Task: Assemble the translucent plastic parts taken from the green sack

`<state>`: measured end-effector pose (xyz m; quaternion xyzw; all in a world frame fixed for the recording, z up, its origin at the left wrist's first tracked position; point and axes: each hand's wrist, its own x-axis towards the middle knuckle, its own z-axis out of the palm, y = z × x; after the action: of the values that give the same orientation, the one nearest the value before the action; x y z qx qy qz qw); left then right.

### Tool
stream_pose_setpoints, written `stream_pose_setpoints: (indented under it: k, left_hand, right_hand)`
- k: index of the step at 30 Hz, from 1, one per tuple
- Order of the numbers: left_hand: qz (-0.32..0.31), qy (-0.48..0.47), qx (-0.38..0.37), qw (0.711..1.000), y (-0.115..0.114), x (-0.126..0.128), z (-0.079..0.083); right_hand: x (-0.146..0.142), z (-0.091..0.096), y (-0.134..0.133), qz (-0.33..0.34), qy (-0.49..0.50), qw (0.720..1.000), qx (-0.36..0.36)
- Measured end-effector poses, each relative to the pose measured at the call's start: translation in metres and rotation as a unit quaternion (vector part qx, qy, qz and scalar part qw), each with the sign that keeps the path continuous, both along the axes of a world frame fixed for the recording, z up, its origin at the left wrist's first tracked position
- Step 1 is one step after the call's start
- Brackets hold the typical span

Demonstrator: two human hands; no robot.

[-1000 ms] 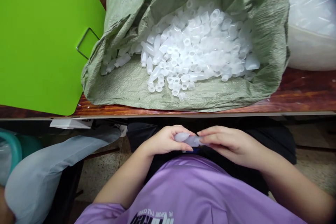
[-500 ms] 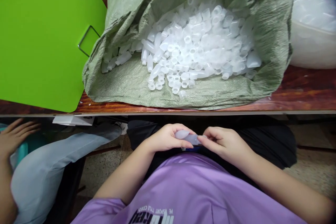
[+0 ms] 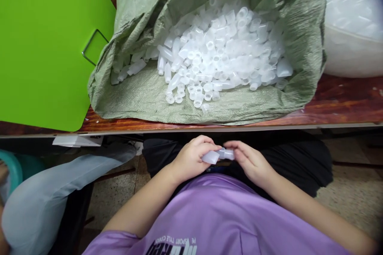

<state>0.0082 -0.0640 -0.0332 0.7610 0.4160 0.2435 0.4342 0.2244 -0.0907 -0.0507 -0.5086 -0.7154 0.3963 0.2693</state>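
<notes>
Over my lap, my left hand (image 3: 194,157) is closed around a small translucent plastic tube (image 3: 210,157) with a wide, flattened end. Just beyond it, a narrow translucent piece with a collar-like ring (image 3: 228,154) points toward my right hand (image 3: 253,163). Whether this narrow piece is joined to the tube, I cannot tell. The fingertips of my right hand close on its end, partly hiding it. Above my hands, a pile of similar plastic tubes and short ring-shaped pieces (image 3: 215,57) lies in the mouth of a green woven sack (image 3: 143,105) on the table.
A bright green board (image 3: 44,48) with a wire handle (image 3: 89,46) stands at the left. On the right is a whitish rounded container (image 3: 353,55) of clear plastic. The wooden table's edge (image 3: 299,121) runs above my lap. Another person's leg (image 3: 38,199) and a teal tub (image 3: 18,167) are lower left.
The tube in my left hand has turned so its wide end points down and right. My right fingers have straightened around the narrow piece. The other person's hand has moved down into the tub.
</notes>
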Motion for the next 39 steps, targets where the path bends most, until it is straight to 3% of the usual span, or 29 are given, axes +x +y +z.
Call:
stream_pose_setpoints:
  k: [3,6,10,13,16,19,21,23,26,29,31,34,37,39]
  left_hand:
    - [-0.01,0.001,0.026,1.0,0.0,0.0,0.0]
    - [-0.011,0.005,0.033,0.999,-0.003,-0.002,-0.001]
    - [-0.017,0.056,0.04,0.998,-0.008,-0.005,-0.007]
    - [-0.037,0.116,0.035,0.992,-0.007,-0.004,-0.015]
    - [-0.039,0.205,0.035,0.977,0.002,0.004,-0.026]
    - [-0.026,0.275,0.046,0.96,0.016,0.014,-0.036]
    - [-0.003,0.292,0.057,0.955,0.024,0.018,-0.04]
    - [0.026,0.296,0.061,0.953,0.028,0.019,-0.041]
    - [0.06,0.29,0.054,0.954,0.028,0.016,-0.036]
    - [0.086,0.281,0.023,0.956,0.023,0.015,-0.029]
    - [0.098,0.276,-0.035,0.955,0.019,0.014,-0.026]
    - [0.112,0.226,-0.136,0.958,0.013,0.013,-0.026]
    - [0.121,0.079,-0.21,0.967,0.008,0.009,-0.027]
    - [0.118,-0.034,-0.265,0.957,0.006,0.006,-0.027]
  right_hand:
    - [-0.002,-0.005,-0.002,0.017,0.009,0.999,0.039]
    - [-0.007,-0.005,-0.001,0.006,0.045,0.997,-0.058]
    - [-0.019,-0.006,0.003,-0.031,0.147,0.971,-0.186]
    - [-0.026,-0.017,0.007,-0.046,0.111,0.961,-0.251]
    - [-0.028,-0.03,0.012,-0.061,0.051,0.963,-0.257]
    - [-0.022,-0.031,0.02,-0.087,-0.053,0.972,-0.213]
    - [-0.017,-0.019,0.024,-0.053,-0.154,0.971,-0.177]
    - [-0.012,0.001,0.027,0.011,-0.188,0.974,-0.122]
    - [-0.012,0.038,0.034,0.018,-0.114,0.991,0.064]
    - [-0.022,0.065,0.054,-0.072,-0.145,0.95,0.266]
    - [-0.034,0.073,0.073,-0.09,-0.21,0.933,0.278]
    - [-0.053,0.073,0.098,-0.049,-0.276,0.937,0.211]
    - [-0.062,0.067,0.106,-0.024,-0.288,0.936,0.201]
    - [-0.059,0.064,0.101,-0.037,-0.238,0.944,0.225]
